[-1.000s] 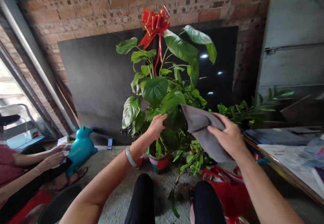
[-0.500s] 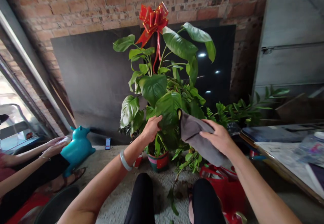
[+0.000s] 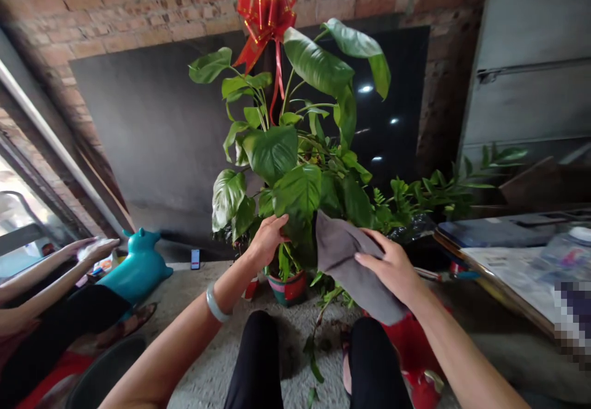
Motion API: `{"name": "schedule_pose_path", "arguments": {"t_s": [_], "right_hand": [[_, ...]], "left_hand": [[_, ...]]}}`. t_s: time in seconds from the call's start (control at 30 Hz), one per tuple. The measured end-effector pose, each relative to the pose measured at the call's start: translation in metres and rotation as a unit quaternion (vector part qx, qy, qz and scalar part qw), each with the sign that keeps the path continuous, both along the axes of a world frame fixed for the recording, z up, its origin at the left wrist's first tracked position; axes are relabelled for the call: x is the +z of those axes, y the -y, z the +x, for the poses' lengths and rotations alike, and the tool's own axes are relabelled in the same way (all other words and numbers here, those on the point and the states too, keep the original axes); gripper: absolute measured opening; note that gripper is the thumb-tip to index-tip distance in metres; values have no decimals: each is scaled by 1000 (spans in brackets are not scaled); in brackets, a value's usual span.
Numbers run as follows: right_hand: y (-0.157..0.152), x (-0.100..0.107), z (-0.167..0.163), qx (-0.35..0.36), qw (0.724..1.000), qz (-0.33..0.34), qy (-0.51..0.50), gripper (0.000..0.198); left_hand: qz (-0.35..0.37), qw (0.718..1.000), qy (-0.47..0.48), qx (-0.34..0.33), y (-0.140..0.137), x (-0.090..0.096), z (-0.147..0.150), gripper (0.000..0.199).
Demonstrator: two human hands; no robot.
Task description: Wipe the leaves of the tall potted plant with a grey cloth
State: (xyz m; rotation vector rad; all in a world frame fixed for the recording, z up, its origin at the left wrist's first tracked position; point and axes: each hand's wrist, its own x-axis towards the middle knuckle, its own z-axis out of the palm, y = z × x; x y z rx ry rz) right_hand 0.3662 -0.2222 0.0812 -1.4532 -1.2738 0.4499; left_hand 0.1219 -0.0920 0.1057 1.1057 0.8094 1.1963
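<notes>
A tall potted plant [image 3: 270, 153] with broad green leaves stands in front of me, a red bow [image 3: 268, 18] at its top. Its pot [image 3: 287, 290] is striped red and green. My left hand [image 3: 268, 241] has its fingers closed at the edge of a large drooping leaf [image 3: 298, 194]; part of the grip is hidden behind the leaf. On the right, my right hand [image 3: 388, 267] grips a grey cloth [image 3: 344, 252] between thumb and fingers. The cloth hangs down, its left edge right beside the leaf.
At left, another person's hands [image 3: 95, 250] hold something white near a teal animal-shaped seat [image 3: 148, 267]. A phone [image 3: 195, 259] lies by the dark panel [image 3: 157, 150]. A red bag [image 3: 415, 347] sits beside my right leg. At right is a table [image 3: 503, 258] with a plastic jug [image 3: 570, 255].
The view has shifted slightly, so the plant sits a little further left and higher. My hands keep their holds on the leaf and cloth. The other person's hands have moved up and left.
</notes>
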Motion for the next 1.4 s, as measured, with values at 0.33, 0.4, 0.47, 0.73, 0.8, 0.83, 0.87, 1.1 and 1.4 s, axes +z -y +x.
{"name": "schedule_pose_path", "arguments": {"t_s": [0.33,0.4,0.47,0.73,0.8,0.83,0.87,1.1,1.4], "right_hand": [[-69,35,78,-272,953,127,42,61],[-71,-1,72,-224,974,18,34,51],[-51,-43,65,-181,983,-24,24,43],[44,-70,34,-64,992,-98,-52,60],[43,-43,18,-40,996,-77,-33,59],[40,-27,8,-35,998,-57,-22,58],[35,-9,-1,-39,999,-24,-10,57],[-40,36,-91,-72,983,166,22,63],[10,-21,-111,51,996,-51,-61,58]], "left_hand": [[22,998,-4,-56,12,-1,23,30],[37,997,-7,-62,18,-6,18,30],[46,997,-17,-62,21,-15,2,34],[-70,986,-31,149,3,-100,-85,30],[-79,974,3,214,-9,-114,-98,25],[-87,968,17,236,-15,-119,-104,23],[-101,962,28,253,-22,-122,-109,21],[-227,935,173,212,-55,-119,-120,18],[-200,922,285,169,-85,-91,-137,34]]}}
